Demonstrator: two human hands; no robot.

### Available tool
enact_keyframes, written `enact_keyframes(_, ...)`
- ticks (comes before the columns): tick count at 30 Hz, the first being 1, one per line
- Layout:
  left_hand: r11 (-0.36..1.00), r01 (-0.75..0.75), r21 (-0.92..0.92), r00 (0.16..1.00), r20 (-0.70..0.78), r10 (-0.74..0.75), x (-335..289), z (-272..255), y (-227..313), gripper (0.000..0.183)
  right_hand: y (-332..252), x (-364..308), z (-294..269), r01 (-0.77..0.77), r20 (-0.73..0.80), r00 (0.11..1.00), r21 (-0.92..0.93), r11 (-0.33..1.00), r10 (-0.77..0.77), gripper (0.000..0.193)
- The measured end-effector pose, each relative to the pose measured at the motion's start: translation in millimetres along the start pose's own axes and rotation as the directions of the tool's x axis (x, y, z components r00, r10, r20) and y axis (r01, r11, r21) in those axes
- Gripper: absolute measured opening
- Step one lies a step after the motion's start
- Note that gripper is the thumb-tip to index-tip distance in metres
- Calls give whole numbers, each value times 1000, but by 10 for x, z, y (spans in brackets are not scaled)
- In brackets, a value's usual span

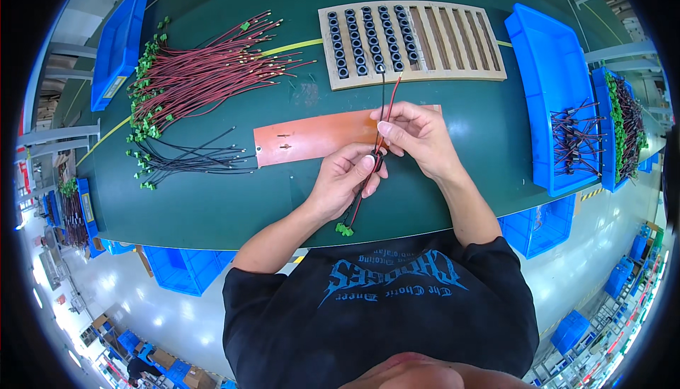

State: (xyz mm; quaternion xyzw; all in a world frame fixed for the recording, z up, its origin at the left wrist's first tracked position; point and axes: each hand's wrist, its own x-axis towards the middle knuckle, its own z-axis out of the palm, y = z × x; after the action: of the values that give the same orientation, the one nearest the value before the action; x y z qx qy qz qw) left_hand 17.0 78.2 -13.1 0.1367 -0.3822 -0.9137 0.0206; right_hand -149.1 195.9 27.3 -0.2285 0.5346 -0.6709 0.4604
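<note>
Factory assy bench (212,205): wire harnesses (198,74), bins (556,77).

The work is carried on a table (212,205) covered with a dark green mat, crossed by a thin yellow line (297,47). At its left, a spread of red wire leads (205,70) with green connectors is laid out, and just below it a smaller bundle of black wire leads (191,159). An orange rectangular sheet (312,141) is seen near the middle. Beyond it, a slatted wooden tray (453,38) is placed, its left slots filled with rows of black rings (368,38). Blue bins are set at both ends: one at the far left (120,42), and one at the right (552,70) in which dark wired pieces (575,141) are held.
</note>
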Motion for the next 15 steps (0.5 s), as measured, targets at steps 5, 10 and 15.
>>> enact_keyframes(5, 1000, -3, -11, 1000, -15, 3, -2, 26, 32, 33, 40, -14, 20, -34, 15, 999, -82, 996, 36, 12)
enact_keyframes(10, 1000, 1, -17, 1000, -8, -2, -6, 21, 17, 34, 136, -13, 17, 11, 14, 1000, -99, 995, -10, 12)
enact_keyframes(15, 1000, -7, -14, 1000, -17, 6, -3, 18, 41, 31, 146, -23, 45, 80, 38, 996, -153, 985, -75, 15)
